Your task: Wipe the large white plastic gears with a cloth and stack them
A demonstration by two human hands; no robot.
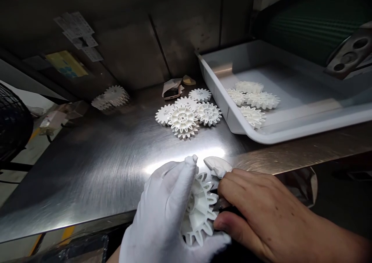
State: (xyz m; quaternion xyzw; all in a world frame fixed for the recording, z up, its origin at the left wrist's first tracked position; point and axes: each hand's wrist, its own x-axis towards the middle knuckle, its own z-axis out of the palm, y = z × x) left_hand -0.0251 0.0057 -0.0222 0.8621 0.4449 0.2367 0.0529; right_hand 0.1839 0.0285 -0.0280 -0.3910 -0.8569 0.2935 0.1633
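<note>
My left hand (pixel 165 216), in a white glove, is wrapped round a white plastic gear (pixel 200 210) held on edge at the front of the steel table. My bare right hand (pixel 261 212) is closed on a small tool, mostly hidden, with a white-wrapped fingertip (pixel 216 166) pressed against the gear's rim. Both hands touch the gear. A loose pile of white gears (pixel 186 116) lies on the table beyond them.
A grey plastic tray (pixel 305 127) at the right holds several white gears (pixel 251 100). The steel table (pixel 101 158) reflects light. A small packet (pixel 173 88) lies behind the pile. A dark fan guard (pixel 13 123) stands at the far left. Labels are stuck on the back wall.
</note>
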